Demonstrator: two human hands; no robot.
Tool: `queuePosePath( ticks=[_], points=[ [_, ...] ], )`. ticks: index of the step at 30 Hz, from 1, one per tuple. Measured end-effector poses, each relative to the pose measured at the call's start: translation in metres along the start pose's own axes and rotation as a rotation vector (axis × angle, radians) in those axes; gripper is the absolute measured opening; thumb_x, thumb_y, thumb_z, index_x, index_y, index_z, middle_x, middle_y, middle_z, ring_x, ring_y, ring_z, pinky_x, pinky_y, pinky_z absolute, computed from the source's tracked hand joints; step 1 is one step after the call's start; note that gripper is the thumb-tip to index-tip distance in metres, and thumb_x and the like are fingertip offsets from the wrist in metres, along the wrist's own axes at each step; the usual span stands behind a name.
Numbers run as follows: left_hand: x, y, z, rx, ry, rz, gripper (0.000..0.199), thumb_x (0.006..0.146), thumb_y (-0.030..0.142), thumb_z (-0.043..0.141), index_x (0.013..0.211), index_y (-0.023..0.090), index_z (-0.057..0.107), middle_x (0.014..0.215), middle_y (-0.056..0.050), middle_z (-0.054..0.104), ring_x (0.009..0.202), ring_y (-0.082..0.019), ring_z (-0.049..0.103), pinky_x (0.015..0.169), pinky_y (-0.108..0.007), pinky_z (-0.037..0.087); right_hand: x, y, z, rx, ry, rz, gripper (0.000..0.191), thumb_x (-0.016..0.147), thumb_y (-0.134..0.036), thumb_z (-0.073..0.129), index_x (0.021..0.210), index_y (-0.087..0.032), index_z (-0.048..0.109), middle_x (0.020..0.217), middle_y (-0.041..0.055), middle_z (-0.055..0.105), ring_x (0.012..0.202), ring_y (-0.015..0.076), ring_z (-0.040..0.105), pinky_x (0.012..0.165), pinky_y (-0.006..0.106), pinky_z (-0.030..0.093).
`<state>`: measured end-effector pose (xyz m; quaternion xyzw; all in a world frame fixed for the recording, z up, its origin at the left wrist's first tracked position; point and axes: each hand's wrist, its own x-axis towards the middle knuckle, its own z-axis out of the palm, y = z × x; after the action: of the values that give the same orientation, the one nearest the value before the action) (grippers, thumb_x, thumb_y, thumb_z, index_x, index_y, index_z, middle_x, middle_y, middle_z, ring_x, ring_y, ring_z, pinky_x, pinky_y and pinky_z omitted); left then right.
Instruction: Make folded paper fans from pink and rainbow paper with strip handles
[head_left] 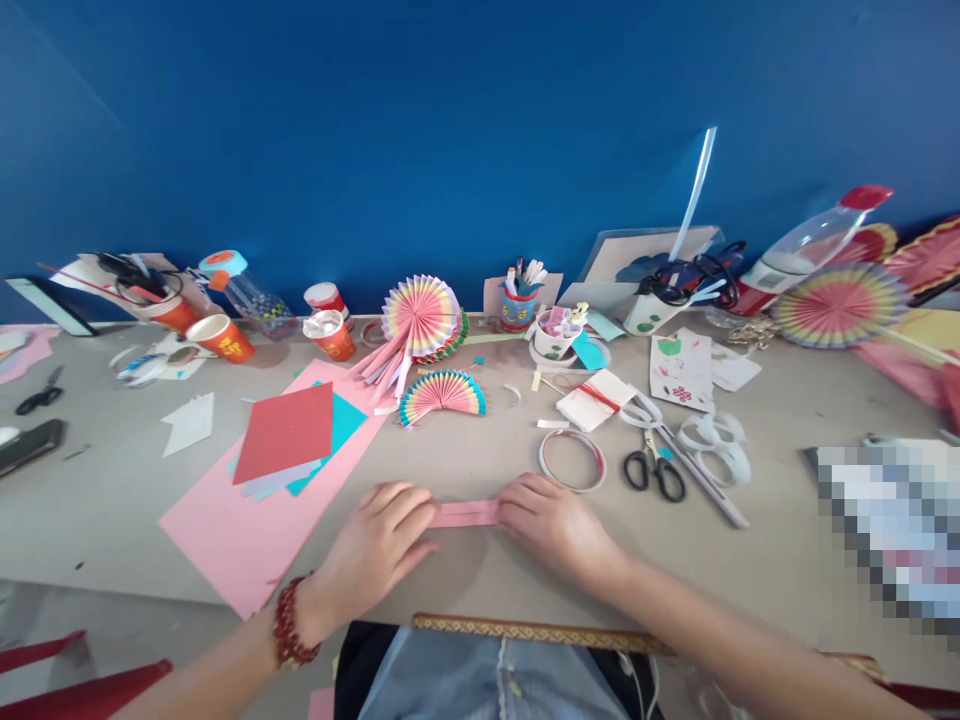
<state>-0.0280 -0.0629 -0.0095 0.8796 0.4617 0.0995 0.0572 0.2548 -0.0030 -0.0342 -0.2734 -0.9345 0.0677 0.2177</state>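
Note:
A narrow folded strip of pink paper (466,514) lies level on the grey table in front of me. My left hand (382,545) has its curled fingers on the strip's left end, with the thumb pointing right below it. On the right end, my right hand (559,525) presses down with bent fingers, its thumb hidden. Only the middle of the strip shows between the hands. Beyond it sit a small pleated paper fan (442,396) and a round pleated rosette (421,315).
Pink sheets (225,530) with a red square (289,430) on top lie at left. A tape roll (571,460), black-handled scissors (654,475) and a ruler (705,480) are at right. Cups and a tilted bottle (806,250) line the blue wall.

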Motion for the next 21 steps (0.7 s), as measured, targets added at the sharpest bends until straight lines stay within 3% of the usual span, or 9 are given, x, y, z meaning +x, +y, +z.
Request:
queuePosePath(
  ticks=[5, 13, 21],
  points=[
    [0.026, 0.009, 0.016, -0.107, 0.011, 0.014, 0.023, 0.103, 0.018, 0.041, 0.098, 0.019, 0.064, 0.092, -0.005, 0.063, 0.086, -0.02, 0.057, 0.078, -0.036, 0.047, -0.001, -0.001, 0.002, -0.003, -0.023, -0.018, 0.017, 0.101, -0.017, 0.051, 0.092, -0.018, 0.065, 0.093, 0.0048, 0.07, 0.088, 0.0183, 0.06, 0.079, 0.031, 0.048],
    [0.029, 0.014, 0.016, -0.13, 0.012, -0.126, 0.02, 0.1, 0.012, 0.041, 0.09, 0.019, 0.057, 0.09, -0.005, 0.059, 0.085, -0.022, 0.055, 0.077, -0.038, 0.044, 0.006, -0.006, -0.002, -0.032, -0.064, 0.212, 0.013, 0.098, -0.024, 0.058, 0.088, -0.017, 0.061, 0.098, 0.0067, 0.065, 0.089, 0.0215, 0.057, 0.079, 0.035, 0.048],
    [0.033, 0.013, 0.011, -0.142, -0.025, -0.242, 0.017, 0.099, 0.011, 0.043, 0.09, 0.019, 0.055, 0.088, -0.003, 0.06, 0.084, -0.021, 0.056, 0.079, -0.038, 0.041, 0.006, -0.001, 0.003, -0.148, -0.1, 0.296, 0.014, 0.09, -0.027, 0.07, 0.085, -0.019, 0.06, 0.104, 0.0067, 0.064, 0.094, 0.0244, 0.055, 0.081, 0.037, 0.044]
  ],
)
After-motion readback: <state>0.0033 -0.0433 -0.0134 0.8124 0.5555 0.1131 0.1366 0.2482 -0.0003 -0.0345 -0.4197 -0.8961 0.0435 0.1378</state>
